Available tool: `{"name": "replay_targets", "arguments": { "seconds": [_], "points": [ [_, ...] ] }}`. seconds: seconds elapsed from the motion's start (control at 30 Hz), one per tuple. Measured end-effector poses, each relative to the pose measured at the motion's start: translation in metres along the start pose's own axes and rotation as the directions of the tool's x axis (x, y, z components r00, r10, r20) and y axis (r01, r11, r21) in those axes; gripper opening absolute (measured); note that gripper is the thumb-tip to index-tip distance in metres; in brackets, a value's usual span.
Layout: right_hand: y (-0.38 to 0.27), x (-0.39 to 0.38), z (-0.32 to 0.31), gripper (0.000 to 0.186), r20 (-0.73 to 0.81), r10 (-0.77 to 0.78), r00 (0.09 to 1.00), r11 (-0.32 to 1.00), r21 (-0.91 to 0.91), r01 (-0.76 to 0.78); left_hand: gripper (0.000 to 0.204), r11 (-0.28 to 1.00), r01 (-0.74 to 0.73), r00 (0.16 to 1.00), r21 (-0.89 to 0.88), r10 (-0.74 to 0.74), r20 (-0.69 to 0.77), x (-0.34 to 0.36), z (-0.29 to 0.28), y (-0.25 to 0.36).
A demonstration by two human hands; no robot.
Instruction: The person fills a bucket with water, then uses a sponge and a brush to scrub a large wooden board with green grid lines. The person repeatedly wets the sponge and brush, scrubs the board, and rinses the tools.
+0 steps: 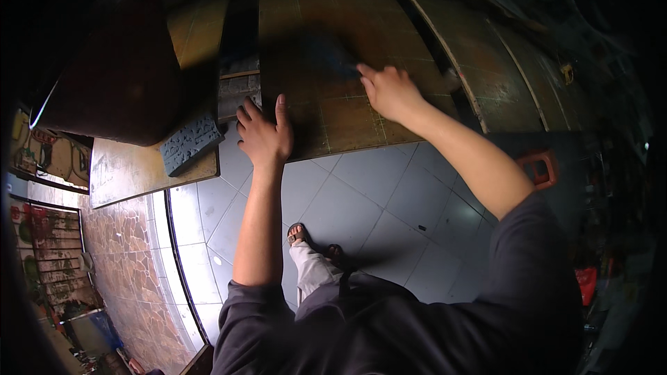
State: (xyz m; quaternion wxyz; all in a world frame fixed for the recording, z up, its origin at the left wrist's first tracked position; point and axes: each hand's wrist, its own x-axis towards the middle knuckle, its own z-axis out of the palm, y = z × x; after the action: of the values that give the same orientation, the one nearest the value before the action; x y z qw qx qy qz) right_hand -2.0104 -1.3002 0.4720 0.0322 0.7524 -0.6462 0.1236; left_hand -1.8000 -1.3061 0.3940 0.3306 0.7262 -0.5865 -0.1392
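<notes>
Left hand (264, 132) flat, fingers spread, pressing the board (347, 111) at its near edge, gripping nothing. Right hand (389, 90) closed around a blurred dark-blue brush (326, 55), which sits on the board just left of the hand. Grey block (189, 142) lies left of left hand.

Dim overall; daylight glares off grey floor tiles (201, 229) lower left; motion blur above right hand (390, 90); black fisheye corners.
</notes>
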Motion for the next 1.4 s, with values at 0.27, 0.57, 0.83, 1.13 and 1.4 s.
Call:
{"name": "replay_targets", "arguments": {
  "seconds": [0.27, 0.57, 0.83, 1.13, 1.4],
  "points": [
    [0.006, 0.010, 0.006, 0.030, 0.045, 0.041, 0.998, 0.986, 0.157, -0.048, 0.078, 0.998, 0.056, 0.995, 0.006, -0.056, 0.077, 0.004, -0.009, -0.001],
    [-0.004, -0.065, -0.020, 0.035, 0.131, 0.119, 0.984, 0.993, -0.032, -0.115, 0.082, 0.998, -0.050, 0.993, -0.035, 0.054, 0.108, -0.001, -0.007, 0.004],
    [0.023, 0.052, 0.028, 0.035, -0.019, 0.105, 0.994, 0.994, 0.025, -0.105, 0.085, 0.989, -0.045, 0.987, 0.139, 0.023, 0.157, -0.002, -0.006, 0.013],
    [0.013, -0.100, -0.023, 0.037, 0.168, 0.078, 0.983, 0.991, 0.095, -0.094, 0.088, 0.991, 0.055, 0.977, -0.126, -0.028, 0.209, -0.003, -0.009, 0.001],
    [0.018, 0.057, 0.039, 0.038, 0.042, 0.120, 0.992, 0.990, 0.065, -0.123, 0.092, 0.999, -0.018, 0.984, 0.036, 0.011, 0.179, -0.004, -0.005, 0.011]
  ]
}}
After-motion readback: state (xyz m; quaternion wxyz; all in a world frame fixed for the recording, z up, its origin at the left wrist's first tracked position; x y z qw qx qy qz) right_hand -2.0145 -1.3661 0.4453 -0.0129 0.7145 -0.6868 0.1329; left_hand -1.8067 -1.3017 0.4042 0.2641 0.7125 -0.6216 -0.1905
